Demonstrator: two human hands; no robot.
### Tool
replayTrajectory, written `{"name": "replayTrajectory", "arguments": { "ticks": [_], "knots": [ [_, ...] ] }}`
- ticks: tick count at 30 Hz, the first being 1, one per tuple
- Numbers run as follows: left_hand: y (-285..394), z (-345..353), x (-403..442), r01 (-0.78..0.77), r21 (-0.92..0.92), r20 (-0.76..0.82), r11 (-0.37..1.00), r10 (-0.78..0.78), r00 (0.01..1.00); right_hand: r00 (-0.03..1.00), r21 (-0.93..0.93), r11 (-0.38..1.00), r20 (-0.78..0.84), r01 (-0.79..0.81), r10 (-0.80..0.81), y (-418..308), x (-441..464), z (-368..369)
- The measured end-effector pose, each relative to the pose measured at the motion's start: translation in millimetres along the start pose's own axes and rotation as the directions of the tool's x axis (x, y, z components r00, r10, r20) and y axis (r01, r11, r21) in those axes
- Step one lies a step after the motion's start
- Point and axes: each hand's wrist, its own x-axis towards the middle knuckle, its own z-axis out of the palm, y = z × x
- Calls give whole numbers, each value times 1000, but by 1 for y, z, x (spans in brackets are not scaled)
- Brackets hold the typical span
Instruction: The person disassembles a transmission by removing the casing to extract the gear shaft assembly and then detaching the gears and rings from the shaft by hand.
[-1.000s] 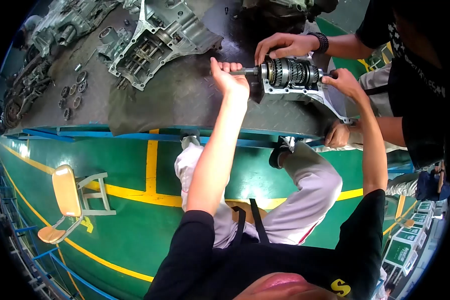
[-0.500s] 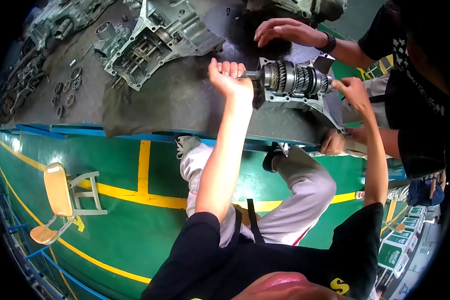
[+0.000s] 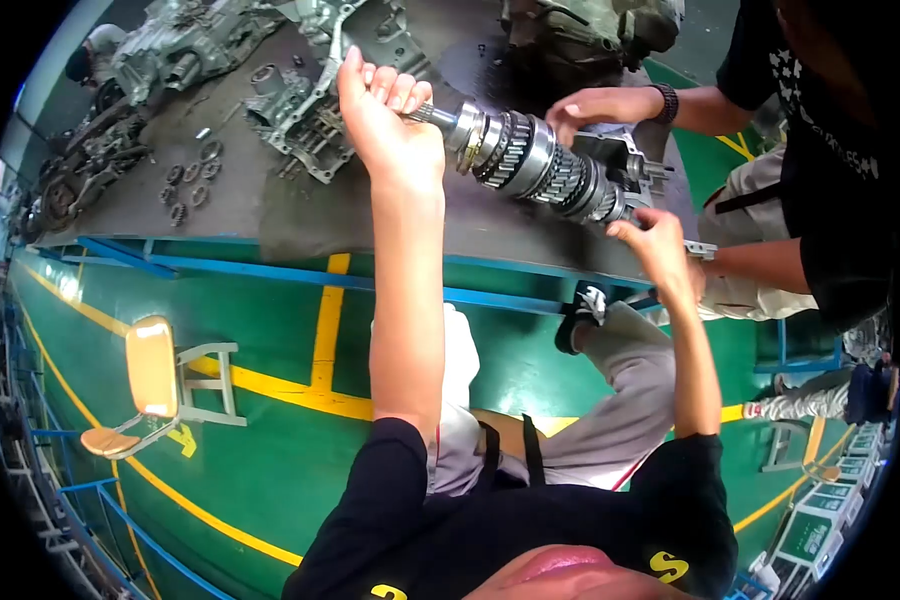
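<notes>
My left hand point(image 3: 395, 130) is closed around the thin splined end of a gear shaft point(image 3: 540, 160). Stacked gears and rings of bare metal run along this shaft, which slants down to the right across the table edge. At its lower right end, my right hand point(image 3: 660, 248) grips the tip between thumb and fingers. Behind the gears sits an open metal housing point(image 3: 630, 160), partly hidden by them. A co-worker's hand point(image 3: 610, 108) reaches in close to the gears and housing, and their other hand point(image 3: 692, 280) is at the housing's near side.
On the dark table point(image 3: 300, 215) lie another gearbox casing point(image 3: 315, 135), several loose gear rings point(image 3: 192, 180) and a heap of metal parts point(image 3: 85, 170). A large casing point(image 3: 590, 40) stands at the back. A chair point(image 3: 155, 370) is on the green floor. The co-worker stands at the right.
The gear shaft has come up out of the housing and shifted left, now tilted with its right end lower. Both my hands moved left with it. The co-worker's upper hand lowered towards the housing.
</notes>
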Motion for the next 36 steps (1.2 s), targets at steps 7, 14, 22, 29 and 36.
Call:
{"name": "replayTrajectory", "arguments": {
  "ticks": [7,14,22,29,36],
  "knots": [
    [42,31,7,84,229,48,970,-97,994,993,377,919,0,-113,122,-35,-48,84],
    [46,59,25,27,495,174,868,-129,976,994,709,702,-6,-75,113,-67,-55,165],
    [34,86,34,-112,491,394,864,-105,913,983,643,759,-183,102,23,-104,-16,203],
    [4,104,29,-229,615,395,755,-43,918,982,658,739,-184,147,-32,-102,28,233],
    [-14,103,28,-193,716,387,671,-152,909,996,628,774,-51,88,-72,-93,32,220]
  ]
}}
